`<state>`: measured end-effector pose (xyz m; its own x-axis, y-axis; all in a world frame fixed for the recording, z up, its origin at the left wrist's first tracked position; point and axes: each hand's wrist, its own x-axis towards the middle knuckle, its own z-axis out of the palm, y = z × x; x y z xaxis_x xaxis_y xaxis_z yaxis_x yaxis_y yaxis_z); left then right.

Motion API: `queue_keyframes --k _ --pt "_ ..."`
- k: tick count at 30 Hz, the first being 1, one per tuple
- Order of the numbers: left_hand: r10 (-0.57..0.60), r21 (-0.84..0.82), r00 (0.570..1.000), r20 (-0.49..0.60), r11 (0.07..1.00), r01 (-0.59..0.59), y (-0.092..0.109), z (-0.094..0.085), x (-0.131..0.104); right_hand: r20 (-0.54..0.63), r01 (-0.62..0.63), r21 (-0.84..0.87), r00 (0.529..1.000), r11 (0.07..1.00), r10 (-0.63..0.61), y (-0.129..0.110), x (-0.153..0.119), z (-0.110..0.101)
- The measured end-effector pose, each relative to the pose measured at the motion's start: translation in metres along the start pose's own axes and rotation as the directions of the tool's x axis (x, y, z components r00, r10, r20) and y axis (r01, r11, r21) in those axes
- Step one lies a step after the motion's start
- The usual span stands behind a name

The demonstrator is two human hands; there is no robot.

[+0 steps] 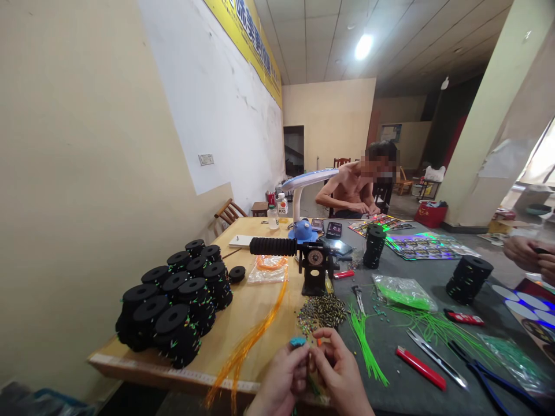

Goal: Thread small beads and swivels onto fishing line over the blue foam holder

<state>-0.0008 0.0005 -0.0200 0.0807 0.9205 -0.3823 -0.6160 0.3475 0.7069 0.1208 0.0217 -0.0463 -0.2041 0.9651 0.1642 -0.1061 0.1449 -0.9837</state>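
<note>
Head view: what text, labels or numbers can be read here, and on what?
"100": red digits on the white bottle beside the lamp.
Yellow wall banner: large blue Chinese characters, cut off at the frame's top, not fully readable.
Holographic printed sheets: print too small.
Red lighter: no legible marking.

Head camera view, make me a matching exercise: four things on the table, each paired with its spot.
Things:
1. stacked black foam spools
2. pile of small dark beads
3. red plastic utility knife
4. blue-handled pliers

Places:
A. right table edge, nearest corner
B. left, on bare wood
C. just beyond both hands
D. dark mat, beside green strands

Pairs: 1-B, 2-C, 3-D, 4-A
</note>
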Motion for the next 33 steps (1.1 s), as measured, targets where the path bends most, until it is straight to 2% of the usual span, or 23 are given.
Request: queue_keyframes --k 3,9,13,17,21,23,25,28,30,33 --pt "0.064 0.048 0.998 -0.01 0.997 -0.063 -0.001 -0.002 0.001 0.023 0.0 -0.008 1.0 1.0 0.001 -0.005 -0.001 -0.001" --pt "0.151 0.152 0.988 -0.04 0.978 -0.143 -0.005 -0.006 0.003 0.045 -0.092 0.066 0.995 0.994 0.09 -0.013 0.002 0.0" --pt "0.289 0.21 0.952 -0.099 0.941 -0.263 -0.005 -0.005 0.003 0.05 -0.081 0.075 0.996 0.994 0.078 -0.013 0.007 0.001" --pt "0.429 0.287 0.898 -0.103 0.877 -0.386 0.005 -0.003 0.003 0.051 -0.019 -0.081 0.998 0.997 0.024 -0.011 0.01 0.002" --pt "0.531 0.336 0.845 -0.069 0.81 -0.482 0.014 -0.007 0.009 0.124 0.032 -0.305 0.992 0.952 0.007 -0.014 0.009 0.007" --pt "0.524 0.308 0.848 -0.075 0.821 -0.48 0.015 -0.008 0.013 0.139 0.034 -0.358 0.99 0.933 0.017 -0.017 0.007 0.01" --pt "0.467 0.21 0.877 -0.114 0.874 -0.439 0.016 -0.007 0.017 0.142 0.061 -0.388 0.99 0.92 -0.006 -0.02 0.004 0.014" --pt "0.296 -0.083 0.947 -0.129 0.948 -0.307 0.019 -0.001 0.02 0.156 0.143 -0.423 0.984 0.895 -0.083 -0.023 0.001 0.017" --pt "0.174 -0.242 0.98 -0.094 0.951 -0.192 0.022 0.004 0.021 0.163 0.19 -0.464 0.978 0.865 -0.128 -0.023 0.0 0.017" --pt "0.108 -0.308 0.991 -0.078 0.943 -0.127 0.028 0.008 0.026 0.14 0.208 -0.548 0.978 0.81 -0.156 -0.018 -0.003 0.015"
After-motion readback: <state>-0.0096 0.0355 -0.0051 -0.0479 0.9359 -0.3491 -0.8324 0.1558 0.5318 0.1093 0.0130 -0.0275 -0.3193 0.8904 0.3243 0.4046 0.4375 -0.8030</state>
